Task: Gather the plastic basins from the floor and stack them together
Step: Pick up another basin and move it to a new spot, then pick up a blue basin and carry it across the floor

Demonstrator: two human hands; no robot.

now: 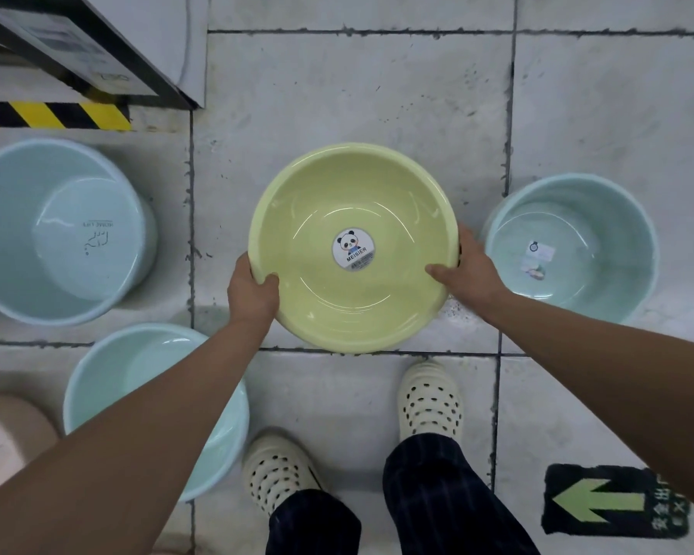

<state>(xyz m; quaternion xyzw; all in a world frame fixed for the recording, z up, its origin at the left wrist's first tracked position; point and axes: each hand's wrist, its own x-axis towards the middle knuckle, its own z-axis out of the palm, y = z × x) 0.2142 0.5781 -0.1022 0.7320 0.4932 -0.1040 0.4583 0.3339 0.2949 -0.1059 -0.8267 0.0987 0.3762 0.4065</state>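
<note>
Yellow basin (353, 218), panda sticker inside, gripped at its rim by left hand (253, 290) and right hand (467, 270), thumbs inside; three pale blue basins (25, 218) on floor around.

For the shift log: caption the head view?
Both hands, left hand and right hand, grip the yellow basin among three blue basins.

a single head-worn wide-angle camera looks almost straight down from standing height at the tiled floor (377, 94), close over outstretched forearms, edges visibly curved.
</note>
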